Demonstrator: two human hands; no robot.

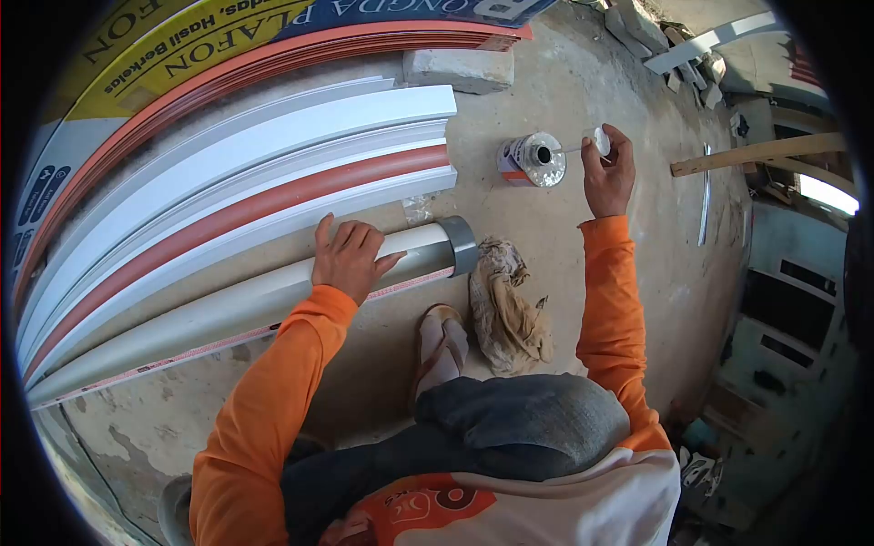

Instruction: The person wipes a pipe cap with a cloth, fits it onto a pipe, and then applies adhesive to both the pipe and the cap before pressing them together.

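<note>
My left hand (350, 257) lies on a long white pipe (218, 308), fingers spread over its upper side near the end. A grey band or collar (462, 245) encircles that pipe end. Out to the right, the fingers of my right hand (610, 182) pinch a whitish cap (596, 143). From the cap a thin rod points left toward the mouth of a small metal can (519, 161), which stands on the floor with its neck uncovered. Below the collar, a dirty, crumpled rag (512, 314) lies beside my sandalled foot (442, 341).
Beyond the pipe lie long white mouldings (364, 123) and a reddish-brown strip (364, 171). Stacked panels with printed packaging (228, 45) are at upper left, by a pale block (458, 69). Rubble (637, 27) sits at the top; a wooden beam (760, 155) juts in from the right.
</note>
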